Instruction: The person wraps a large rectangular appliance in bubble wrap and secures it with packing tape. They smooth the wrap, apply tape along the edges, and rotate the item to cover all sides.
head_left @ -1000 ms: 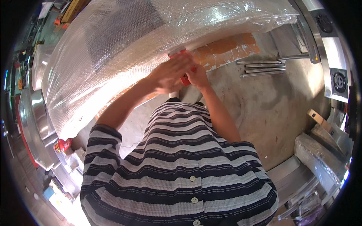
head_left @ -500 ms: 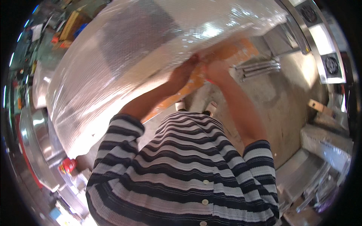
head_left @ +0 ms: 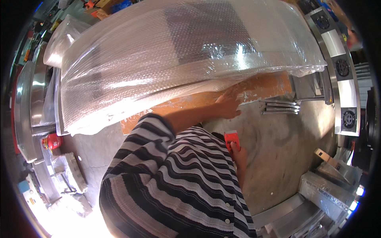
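Observation:
A large metal panel wrapped in clear bubble wrap (head_left: pixel 170 59) lies across an orange wooden support (head_left: pixel 262 89). My left hand (head_left: pixel 229 104) presses flat on the wrap's lower edge against the orange wood, fingers spread. My right hand (head_left: pixel 237 152) hangs lower, near my striped shirt, closed on a small red cutter (head_left: pixel 231 139). The loose plastic edge sits just above my left hand.
Several metal rods (head_left: pixel 279 107) lie on the concrete floor (head_left: pixel 285 158) right of my left hand. A steel unit with fans (head_left: pixel 337 67) curves along the right. A red canister (head_left: pixel 50 141) and metal parts sit at the left. Steel frames (head_left: pixel 317 194) lie lower right.
Both hands were together at the wrap's edge. Now my right hand has dropped away toward my body with the red cutter, while my left hand stays on the wrap.

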Demonstrator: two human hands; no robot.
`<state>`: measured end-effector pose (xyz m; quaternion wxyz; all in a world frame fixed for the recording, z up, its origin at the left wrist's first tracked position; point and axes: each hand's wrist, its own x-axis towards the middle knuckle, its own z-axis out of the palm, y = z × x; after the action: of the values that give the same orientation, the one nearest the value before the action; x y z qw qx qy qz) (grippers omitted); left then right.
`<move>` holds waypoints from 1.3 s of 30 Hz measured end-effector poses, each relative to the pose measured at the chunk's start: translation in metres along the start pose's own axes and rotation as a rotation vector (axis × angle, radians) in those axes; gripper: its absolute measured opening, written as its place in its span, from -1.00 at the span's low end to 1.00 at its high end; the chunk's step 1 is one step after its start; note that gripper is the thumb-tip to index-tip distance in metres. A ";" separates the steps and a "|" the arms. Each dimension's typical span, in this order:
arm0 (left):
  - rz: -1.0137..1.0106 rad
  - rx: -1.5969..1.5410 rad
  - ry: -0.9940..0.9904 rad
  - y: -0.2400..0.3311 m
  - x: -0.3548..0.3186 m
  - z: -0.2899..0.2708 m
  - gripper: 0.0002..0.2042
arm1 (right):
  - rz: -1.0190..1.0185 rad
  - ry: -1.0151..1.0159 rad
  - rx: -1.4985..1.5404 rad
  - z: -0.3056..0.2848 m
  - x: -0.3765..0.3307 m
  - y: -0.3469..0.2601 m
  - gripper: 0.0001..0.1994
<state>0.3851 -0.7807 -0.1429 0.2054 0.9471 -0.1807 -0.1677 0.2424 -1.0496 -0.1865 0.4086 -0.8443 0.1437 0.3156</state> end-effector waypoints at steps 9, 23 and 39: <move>-0.300 -1.325 0.114 0.015 -0.222 0.003 -0.53 | -0.531 -0.158 0.212 0.063 -0.094 -0.077 -0.60; -0.208 -0.111 0.933 -0.103 -0.315 -0.193 -0.84 | -0.618 -0.054 0.308 0.181 -0.184 -0.197 -0.56; 0.122 0.224 0.683 -0.173 -0.364 -0.128 -0.70 | -0.457 -0.006 0.189 0.223 -0.162 -0.267 -0.39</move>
<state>0.1625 -0.4416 -0.0222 0.1584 0.9527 -0.1750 0.1917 0.1603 -0.7113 -0.0249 0.5470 -0.8120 -0.0234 0.2024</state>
